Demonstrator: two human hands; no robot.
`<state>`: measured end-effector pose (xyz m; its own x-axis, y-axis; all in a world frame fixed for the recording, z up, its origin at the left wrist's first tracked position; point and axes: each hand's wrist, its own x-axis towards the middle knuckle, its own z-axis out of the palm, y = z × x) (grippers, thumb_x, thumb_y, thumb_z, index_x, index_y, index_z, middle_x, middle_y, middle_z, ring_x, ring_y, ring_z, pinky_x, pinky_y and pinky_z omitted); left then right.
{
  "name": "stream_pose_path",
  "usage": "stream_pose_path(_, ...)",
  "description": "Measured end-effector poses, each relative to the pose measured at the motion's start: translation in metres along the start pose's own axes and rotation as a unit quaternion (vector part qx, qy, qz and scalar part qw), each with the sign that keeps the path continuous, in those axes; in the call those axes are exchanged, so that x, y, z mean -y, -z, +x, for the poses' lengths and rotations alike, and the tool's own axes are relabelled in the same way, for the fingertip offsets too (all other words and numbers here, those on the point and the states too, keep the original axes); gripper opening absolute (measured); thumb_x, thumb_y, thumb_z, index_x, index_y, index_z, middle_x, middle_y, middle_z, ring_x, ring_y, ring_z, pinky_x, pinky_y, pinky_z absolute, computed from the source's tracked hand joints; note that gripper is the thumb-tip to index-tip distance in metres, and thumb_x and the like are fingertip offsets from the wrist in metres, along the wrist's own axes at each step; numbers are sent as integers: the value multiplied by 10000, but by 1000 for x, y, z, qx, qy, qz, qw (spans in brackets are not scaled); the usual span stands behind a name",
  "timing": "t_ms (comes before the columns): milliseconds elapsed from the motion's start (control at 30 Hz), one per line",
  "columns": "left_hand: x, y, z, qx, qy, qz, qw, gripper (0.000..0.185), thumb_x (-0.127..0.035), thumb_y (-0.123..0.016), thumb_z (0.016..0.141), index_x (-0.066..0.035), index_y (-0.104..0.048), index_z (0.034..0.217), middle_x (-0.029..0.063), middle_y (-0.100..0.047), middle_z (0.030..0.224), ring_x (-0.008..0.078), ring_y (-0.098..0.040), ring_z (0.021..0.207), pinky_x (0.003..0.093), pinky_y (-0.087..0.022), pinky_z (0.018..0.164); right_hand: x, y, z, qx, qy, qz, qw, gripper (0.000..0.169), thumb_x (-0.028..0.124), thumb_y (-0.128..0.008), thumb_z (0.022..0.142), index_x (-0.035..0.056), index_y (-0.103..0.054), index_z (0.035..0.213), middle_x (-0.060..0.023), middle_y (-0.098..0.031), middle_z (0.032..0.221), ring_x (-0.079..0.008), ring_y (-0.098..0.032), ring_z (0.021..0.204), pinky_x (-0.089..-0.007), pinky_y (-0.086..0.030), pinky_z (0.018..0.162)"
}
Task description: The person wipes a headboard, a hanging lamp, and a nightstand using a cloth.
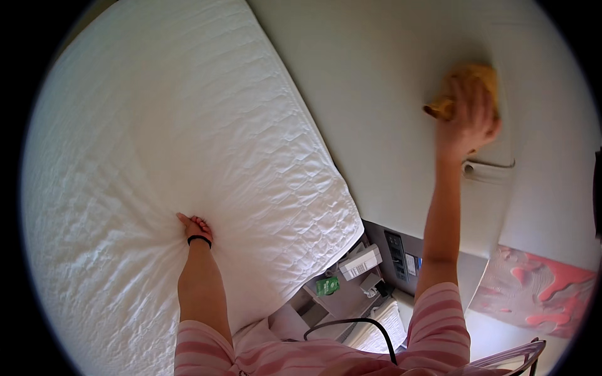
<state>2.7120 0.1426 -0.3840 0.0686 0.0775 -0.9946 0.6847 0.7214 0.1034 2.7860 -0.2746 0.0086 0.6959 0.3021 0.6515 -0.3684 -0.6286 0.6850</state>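
Observation:
My left hand (198, 229), with a black band at the wrist, presses into a white quilted mattress cover (263, 122). Its fingers are curled in, the thumb points out to the side, and creases spread from the dent around it. On the right, my right hand (468, 120) holds a yellow cloth (480, 74) flat against a pale headboard panel (343, 89). The hand and cloth are slightly blurred, and part of the cloth is hidden beneath the palm and fingers.
A small wall-mounted lamp (489, 170) juts out just below my right wrist. Between bed and wall, a bedside table (329, 305) bears a white telephone (361, 262) and a green card (328, 285). A switch panel (396, 254) and a pink-and-grey picture (536, 291) are on the wall.

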Motion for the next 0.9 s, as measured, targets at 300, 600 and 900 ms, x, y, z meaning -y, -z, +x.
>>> stream_pose_path(300, -4, -4, 8, -22, 9, -2, 1000, 556, -713, -487, 704, -168, -407, 629, -74, -395, 510, 52, -338, 414, 168, -269, 343, 150, -69, -147, 358, 316, 170, 862, 245, 184, -550, 690, 138, -621, 919, -26, -534, 1071, -192, -427, 1091, -400, -290, 946)
stream_pose_path(600, -4, -5, 0, -43, 6, -1, 999, 554, -695, -484, 725, -153, -409, 635, -59, -409, 521, 59, -344, 420, 172, -280, 347, 7, -5, -25, 180, 157, 135, 962, 314, 119, -572, 729, 195, -608, 1031, -14, -511, 1198, -190, -463, 1082, -419, -283, 914)
stream_pose_path(900, -2, 0, 16, -39, 11, -14, 999, 553, -700, -482, 722, -158, -409, 639, -53, -405, 514, 64, -346, 417, 175, -280, 348, 134, -123, 80, 52, 186, 151, 969, 226, 124, -533, 727, 141, -607, 940, -44, -551, 1081, -224, -510, 994, -364, -423, 749)
